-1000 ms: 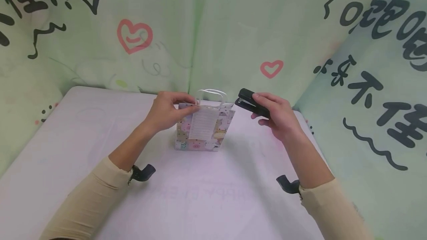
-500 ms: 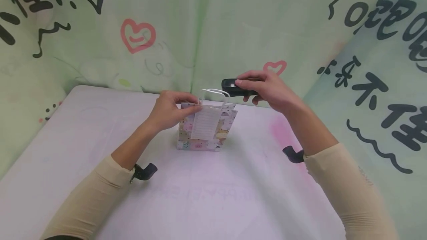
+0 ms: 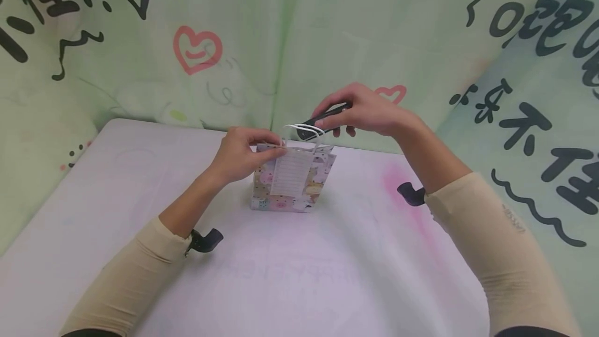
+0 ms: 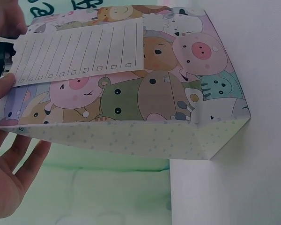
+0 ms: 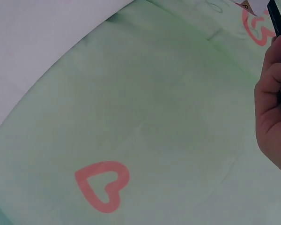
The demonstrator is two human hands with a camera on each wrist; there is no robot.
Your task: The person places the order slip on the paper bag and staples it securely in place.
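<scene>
A small paper gift bag (image 3: 323,173) printed with cartoon animals stands upright on the table, its white handles (image 3: 304,127) raised. Against the bag's front lies a lined paper slip (image 3: 291,173), its top at the bag's upper edge. My left hand (image 3: 243,154) pinches the slip and the bag's top edge at the left, thumb in front and fingers behind. In my right hand (image 3: 367,111) is a black stapler (image 3: 327,119), gripped just behind the handles and above the bag's rim. The left wrist view shows the slip (image 4: 84,51) and bag (image 4: 164,96) close up.
The white-covered table (image 3: 281,274) stretches out in front of and around the bag. Behind it hangs a pale green curtain (image 3: 337,25) with hearts and dark lettering, close to the table's far edge. Black wrist mounts (image 3: 206,241) jut from both sleeves.
My right hand has lifted the stapler and moved it left, from the bag's right side to behind its handles, turning it over the rim. The left hand keeps its hold.
</scene>
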